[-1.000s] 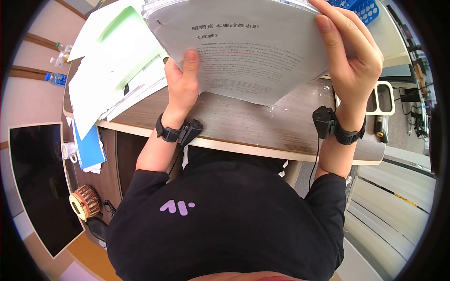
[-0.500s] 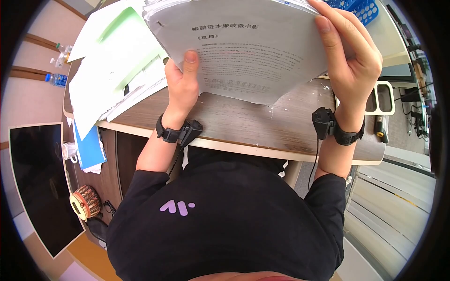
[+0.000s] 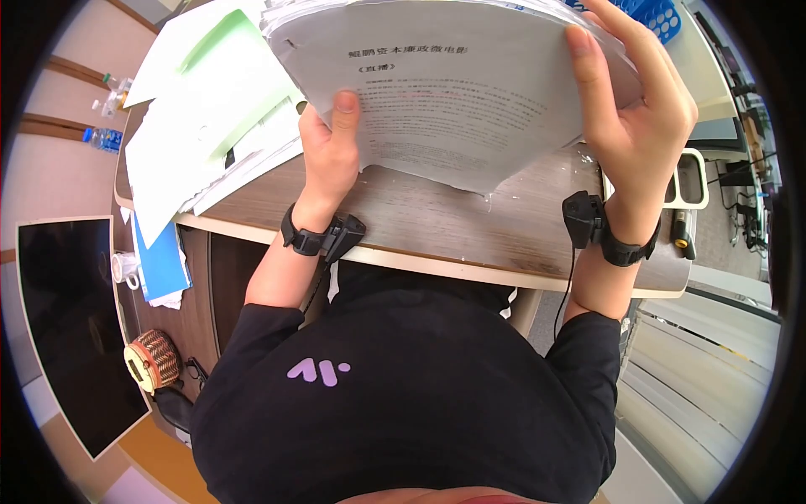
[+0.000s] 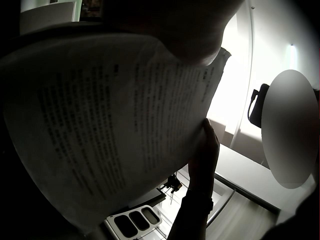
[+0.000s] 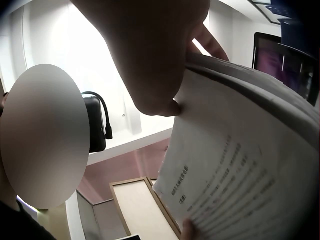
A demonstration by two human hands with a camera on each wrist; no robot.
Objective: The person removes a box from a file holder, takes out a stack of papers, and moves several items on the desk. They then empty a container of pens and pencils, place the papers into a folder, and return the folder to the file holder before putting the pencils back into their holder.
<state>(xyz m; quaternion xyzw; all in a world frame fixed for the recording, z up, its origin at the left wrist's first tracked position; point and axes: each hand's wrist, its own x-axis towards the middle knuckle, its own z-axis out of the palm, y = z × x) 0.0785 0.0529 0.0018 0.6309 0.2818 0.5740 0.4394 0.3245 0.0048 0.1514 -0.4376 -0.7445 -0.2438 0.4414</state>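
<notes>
A thick stack of printed papers (image 3: pixel 453 105) is held up over the desk, its front page carrying a title and lines of Chinese text. My left hand (image 3: pixel 332 160) grips the left side, thumb flat on the front page and fingers hidden behind. At the upper right corner, my right hand (image 3: pixel 642 122) has its thumb on the front page and its other fingers at the edge. In the right wrist view the sheets (image 5: pixel 220 145) fan apart along one side. Dense printed text covers the page (image 4: pixel 100 125) in the left wrist view.
Loose papers and a light green folder (image 3: pixel 206 50) lie on the desk (image 3: pixel 411 223) at left. To the right are a white compartment tray (image 3: pixel 693 176) and blue baskets (image 3: pixel 663 21). A dark monitor (image 3: pixel 71 328), white mug (image 3: pixel 124 267) and woven container (image 3: pixel 155 361) stand at far left.
The stack has shifted slightly right and down. My right hand has moved a little to the right, with its index finger farther from the thumb. My left hand keeps its hold.
</notes>
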